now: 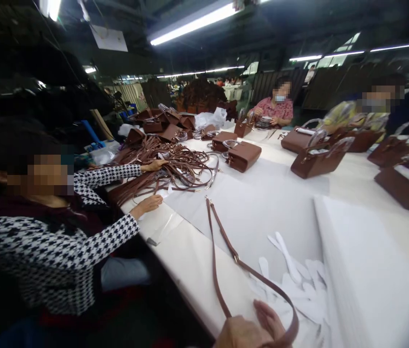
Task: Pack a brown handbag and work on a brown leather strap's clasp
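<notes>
At the bottom edge my left hand (251, 328) is closed around the looped end of a long brown leather strap (222, 246). The strap runs away from me across the white table (262, 208), with a small metal fitting partway along it. Under and beside the hand lie several white paper strips (291, 270). Only part of the hand shows. My right hand is out of view.
A co-worker in a houndstooth top sits at the left, both hands at a heap of brown straps (168, 169). Brown handbags (242, 155) stand along the table's middle and right. Two more people sit at the far end. A stack of white sheets (367, 270) lies at right.
</notes>
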Demonstrator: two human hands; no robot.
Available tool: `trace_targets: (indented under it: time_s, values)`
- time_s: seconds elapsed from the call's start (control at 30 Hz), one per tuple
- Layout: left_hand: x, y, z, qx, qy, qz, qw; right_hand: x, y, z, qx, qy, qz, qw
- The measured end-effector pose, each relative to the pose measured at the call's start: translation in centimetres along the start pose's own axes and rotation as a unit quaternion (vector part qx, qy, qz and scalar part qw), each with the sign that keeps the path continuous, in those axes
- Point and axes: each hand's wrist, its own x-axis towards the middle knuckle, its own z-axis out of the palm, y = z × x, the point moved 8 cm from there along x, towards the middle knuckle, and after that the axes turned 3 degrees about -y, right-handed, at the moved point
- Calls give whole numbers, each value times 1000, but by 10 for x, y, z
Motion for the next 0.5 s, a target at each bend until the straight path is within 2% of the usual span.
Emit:
trace_targets:
  time_s: [0.13,0.27,0.3,0.37,0.43,0.5]
  values:
    - [-8,24,8,147,-12,32,989,5,2,-12,144,4,87,986]
    - [-17,31,16,182,-21,-29,983,9,-6,-3,210,-32,148,966]
    - [-21,30,19,154,-26,-52,986,11,-10,0,214,-46,163,962]
    - [-32,23,29,-6,-61,-105,993,19,-22,6,205,-74,195,956]
    - [-43,20,43,-203,-94,-149,963,29,-39,11,184,-100,217,953]
    - [-45,17,50,-314,-94,-177,928,38,-58,16,164,-116,218,955]
